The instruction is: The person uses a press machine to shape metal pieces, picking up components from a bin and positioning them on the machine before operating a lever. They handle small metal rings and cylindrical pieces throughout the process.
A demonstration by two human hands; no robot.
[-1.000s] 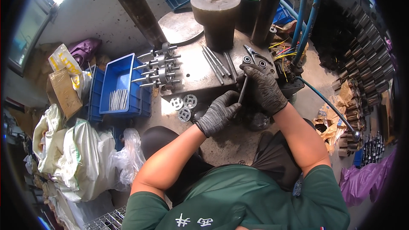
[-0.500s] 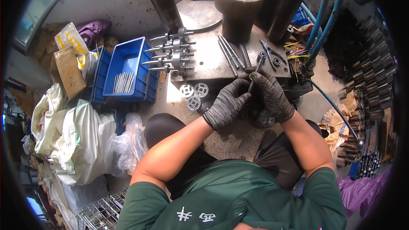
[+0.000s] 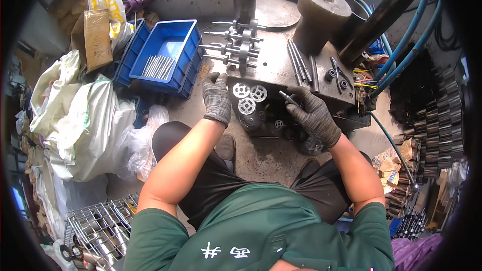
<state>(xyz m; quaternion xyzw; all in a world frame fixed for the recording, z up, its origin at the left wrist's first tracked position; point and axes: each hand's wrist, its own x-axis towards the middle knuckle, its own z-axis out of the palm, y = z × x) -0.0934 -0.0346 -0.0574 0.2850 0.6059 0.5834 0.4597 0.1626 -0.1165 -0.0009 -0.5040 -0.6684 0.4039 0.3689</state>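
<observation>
Shows blue bin (image 3: pixel 156 85) of metal rods (image 3: pixel 158 68). Has left hand (image 3: pixel 217 98), gloved, empty and loosely curled, near bin. Shows three slotted discs (image 3: pixel 246 100) in front of metal platform (image 3: pixel 275 68). Grips metal shaft (image 3: pixel 288 98) in right hand (image 3: pixel 315 115), near platform's front edge, tip up-left.

White sacks (image 3: pixel 90 130) at left, cardboard box (image 3: pixel 98 40) beyond; blue hoses (image 3: pixel 430 29) right.
</observation>
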